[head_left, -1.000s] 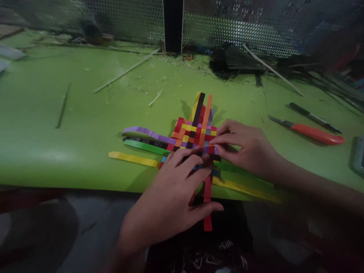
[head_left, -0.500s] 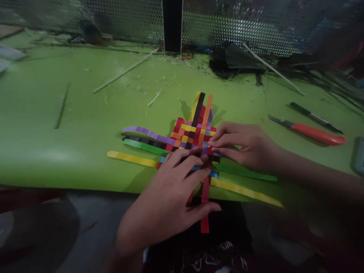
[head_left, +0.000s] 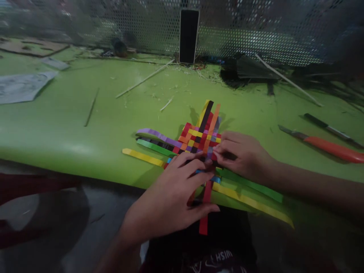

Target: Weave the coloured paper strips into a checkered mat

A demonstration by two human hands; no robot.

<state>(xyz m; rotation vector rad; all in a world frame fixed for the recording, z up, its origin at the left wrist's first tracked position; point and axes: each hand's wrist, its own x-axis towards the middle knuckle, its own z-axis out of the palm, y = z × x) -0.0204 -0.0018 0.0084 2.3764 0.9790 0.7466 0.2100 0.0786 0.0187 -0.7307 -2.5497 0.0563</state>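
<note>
So I've got this woven paper mat (head_left: 197, 138) on the green bench (head_left: 62, 132), close to the edge on my side, with strips in red, yellow, orange, purple and black crossing in a checkered weave. My left hand (head_left: 172, 193) lies loosely spread over the near part of the mat, fingertips resting on the strips, thumb stuck out across the red strip (head_left: 203, 224), which runs off the mat towards me and past the bench edge. My right hand (head_left: 244, 155) has thumb and fingers pinched together at the mat's right edge; I can't tell exactly which strip is between them.

Loose ends stick out everywhere. Left of the mat there's a purple strip (head_left: 156, 134), a green one and a yellow strip (head_left: 142, 156). Right of it, another green end goes under my forearm area, with a longer yellow end just nearer to me. On the mat's far side, a black strip (head_left: 206, 115) and an orange strip (head_left: 214, 119) point away from me.

Other stuff: well to the right of the mat is an orange-handled knife (head_left: 332, 148), with a slim dark tool (head_left: 330, 127) just beyond it. Past the mat, what looks like a phone (head_left: 188, 36) stands upright against a perforated panel (head_left: 241, 38). Far left of the mat there's a sheet of paper (head_left: 22, 87).
</note>
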